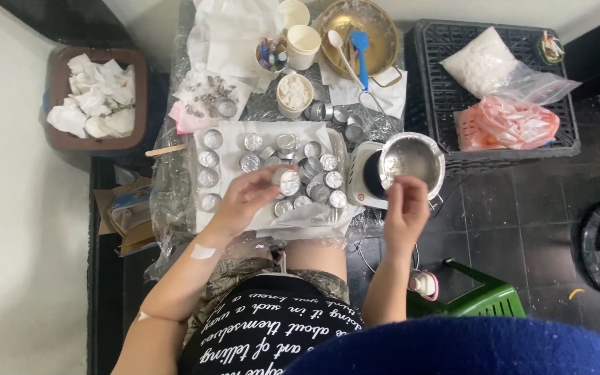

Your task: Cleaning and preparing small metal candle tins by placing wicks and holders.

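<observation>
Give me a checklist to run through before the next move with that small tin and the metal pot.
1. Left hand grips the small round tin: ok.
2. Right hand near the metal pot rim; whether it holds anything: cannot tell.
3. Pot seated on the white hot plate: ok.
4. Other tins standing on the white sheet: ok.
5. Hot plate switched on: cannot tell.

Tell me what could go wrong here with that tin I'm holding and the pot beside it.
The left hand holds a small metal tin above closely packed tins; a slip could knock several over. The right hand hovers at the rim of the metal pot on a small hotplate, so a burn or spill seems possible.
</observation>
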